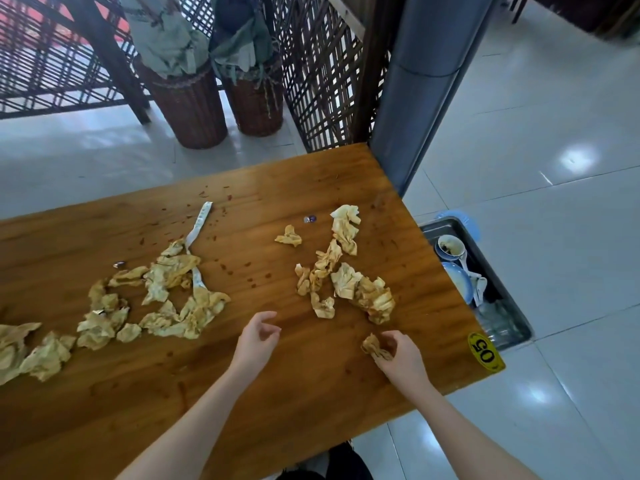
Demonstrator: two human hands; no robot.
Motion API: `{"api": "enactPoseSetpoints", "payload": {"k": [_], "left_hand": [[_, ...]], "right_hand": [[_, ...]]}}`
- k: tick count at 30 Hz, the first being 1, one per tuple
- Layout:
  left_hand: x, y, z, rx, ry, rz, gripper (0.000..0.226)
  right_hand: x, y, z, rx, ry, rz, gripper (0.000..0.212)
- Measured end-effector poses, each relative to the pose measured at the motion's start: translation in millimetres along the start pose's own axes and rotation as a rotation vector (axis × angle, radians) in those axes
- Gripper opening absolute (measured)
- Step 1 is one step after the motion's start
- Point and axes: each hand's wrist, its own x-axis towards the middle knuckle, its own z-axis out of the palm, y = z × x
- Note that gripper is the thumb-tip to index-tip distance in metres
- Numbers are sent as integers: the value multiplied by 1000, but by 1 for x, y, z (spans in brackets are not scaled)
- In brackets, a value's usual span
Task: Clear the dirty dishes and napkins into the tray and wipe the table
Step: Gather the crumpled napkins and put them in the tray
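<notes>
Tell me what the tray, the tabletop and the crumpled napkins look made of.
Tray: grey metal, likely stainless steel, dull sheen. Tabletop: wood, visible grain, glossy varnish reflecting light. Crumpled napkins: thin paper, creased, stained yellow-brown.

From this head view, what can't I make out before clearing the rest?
- Grey metal tray: its near-left part is hidden behind the wooden table edge.
- Crumpled stained napkins at far left: cut off by the frame edge.
- Two small shiny objects: too small to identify.
- Wiping cloth: none in view.
</notes>
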Motion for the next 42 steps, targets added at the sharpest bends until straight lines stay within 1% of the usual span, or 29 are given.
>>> {"api": "enactPoseSetpoints", "payload": {"k": [3, 5, 8, 12, 17, 26, 31, 35, 37, 40, 42], "left_hand": [[-5, -6, -4, -16, 10, -5, 37], [-7, -10, -5, -34, 14, -13, 37], [-8, -15, -8, -66, 20, -26, 37], [-8, -14, -11, -87, 29, -23, 37], [-7, -7, -12, -106, 36, -3, 37], [-11, -3, -29, -142, 84, 11, 36], [-17, -18, -40, -185, 125, -35, 35], [-21, -28, -43, -214, 157, -68, 35], [-23, -31, -43, -228, 167, -80, 35], [-26, -33, -42, -240, 173, -90, 33], [-27, -33, -42, -245, 177, -86, 33]], "right_hand": [[1, -3, 6, -112, -22, -38, 44], [2, -4, 10, -157, -32, -58, 37], [2, -6, 13, -142, -19, -55, 29], [2, -10, 9, -101, 23, -91, 30], [13, -26, -13, -48, 125, -112, 31], [48, -52, -34, -85, 194, -161, 26], [59, -59, -30, -165, 159, -140, 47], [58, -53, -23, -343, 28, -149, 83], [57, -48, -19, -391, -16, -155, 95], [57, -42, -15, -457, -63, -173, 106], [57, -38, -13, -492, -61, -177, 103]]}}
